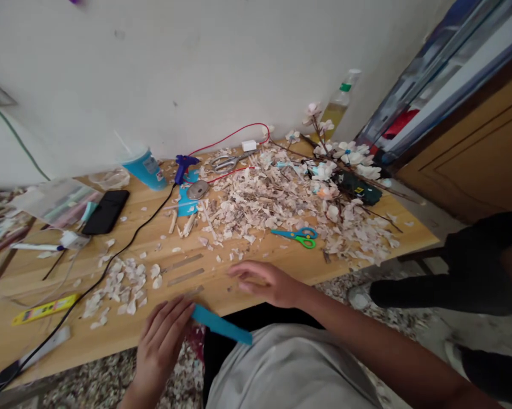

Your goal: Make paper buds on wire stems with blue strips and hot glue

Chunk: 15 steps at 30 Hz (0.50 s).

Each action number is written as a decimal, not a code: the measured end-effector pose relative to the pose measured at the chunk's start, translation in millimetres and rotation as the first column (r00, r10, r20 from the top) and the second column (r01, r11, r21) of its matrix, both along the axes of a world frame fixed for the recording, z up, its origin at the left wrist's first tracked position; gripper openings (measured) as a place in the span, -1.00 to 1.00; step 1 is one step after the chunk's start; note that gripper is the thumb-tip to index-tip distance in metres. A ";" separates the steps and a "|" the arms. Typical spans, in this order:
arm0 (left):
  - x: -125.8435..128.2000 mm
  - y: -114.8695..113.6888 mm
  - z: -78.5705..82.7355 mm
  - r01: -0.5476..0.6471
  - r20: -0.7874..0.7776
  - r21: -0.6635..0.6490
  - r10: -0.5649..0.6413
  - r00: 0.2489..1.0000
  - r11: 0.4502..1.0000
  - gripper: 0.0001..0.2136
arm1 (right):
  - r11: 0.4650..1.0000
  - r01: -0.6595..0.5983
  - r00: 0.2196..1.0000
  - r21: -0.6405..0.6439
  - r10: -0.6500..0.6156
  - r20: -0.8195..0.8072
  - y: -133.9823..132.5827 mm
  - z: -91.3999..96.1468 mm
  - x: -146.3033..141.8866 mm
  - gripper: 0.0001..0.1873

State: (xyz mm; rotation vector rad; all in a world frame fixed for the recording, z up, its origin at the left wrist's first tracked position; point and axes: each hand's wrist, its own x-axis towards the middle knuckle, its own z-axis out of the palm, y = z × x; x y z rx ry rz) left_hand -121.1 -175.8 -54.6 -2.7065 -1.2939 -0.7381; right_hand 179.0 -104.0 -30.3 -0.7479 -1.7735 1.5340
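Observation:
At the table's front edge my left hand [164,332] is closed over one end of a long, flat blue strip [224,325]. The strip's other end points toward my grey shirt; its material is hard to tell. My right hand [266,283] hovers near the edge, fingers apart and holding nothing. Beyond it lie blue-and-green scissors [300,235] beside a big heap of pale, petal-like flakes [256,199]. Two thin flat strips [185,270] rest on the wood between my hands and the heap. A smaller scatter of pale petals [125,281] is to the left.
At the back stand a blue cup [145,167], a blue glue gun [183,167], metal scissors [225,163] and a bottle [338,105]. Flowered branches [353,153] fill the right end. A phone [106,211], black cable [132,241] and yellow-cased tool [46,309] lie left. Another person's leg [404,295] is right.

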 end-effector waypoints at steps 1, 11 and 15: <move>-0.7 0.1 -1.8 -0.003 0.029 -0.006 0.003 1.000 1.000 -0.53 | 0.978 -0.138 0.987 -0.156 0.123 -0.102 11.1 -2.4 -12.2 -0.65; 6.6 7.9 -14.3 0.041 0.193 -0.107 -0.020 0.981 0.993 -0.57 | 0.900 -0.290 0.939 -0.325 0.202 -0.278 87.3 2.5 -31.1 -0.44; 10.6 12.0 -8.7 -0.034 0.172 -0.123 0.055 0.984 0.992 -0.62 | 0.850 -0.383 0.920 -0.362 0.318 -0.228 67.1 -9.1 -73.6 -0.50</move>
